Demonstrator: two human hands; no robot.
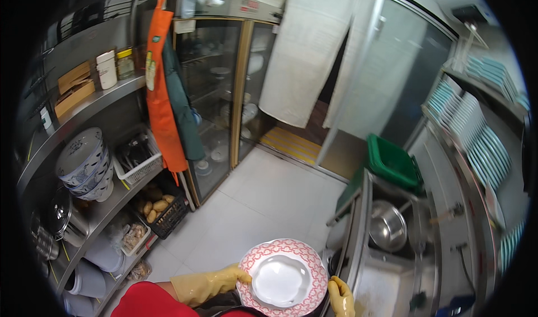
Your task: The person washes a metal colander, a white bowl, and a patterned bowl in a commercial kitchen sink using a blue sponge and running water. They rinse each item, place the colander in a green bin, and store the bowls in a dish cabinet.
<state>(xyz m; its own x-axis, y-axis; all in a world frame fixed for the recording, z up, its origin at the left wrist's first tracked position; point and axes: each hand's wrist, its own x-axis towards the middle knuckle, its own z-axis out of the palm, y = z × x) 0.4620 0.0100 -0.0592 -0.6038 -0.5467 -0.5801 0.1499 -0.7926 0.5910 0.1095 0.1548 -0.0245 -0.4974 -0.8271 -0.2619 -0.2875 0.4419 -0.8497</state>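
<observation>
My left hand, in a long yellow rubber glove, grips the left rim of a round plate with a pink-patterned border, its thumb on top. The plate's white scalloped centre may be a separate smaller dish; I cannot tell. In front of my body the plate faces up, roughly level. My right hand, gloved the same way, has curled fingers right beside the plate's right rim. Whether those fingers hold the rim is not clear. Any further plates underneath are hidden.
To the right runs a steel sink holding a metal pot, near a green bin. Racked plates stand above. Left shelves carry stacked bowls and a potato crate. A white curtain hangs at the doorway ahead.
</observation>
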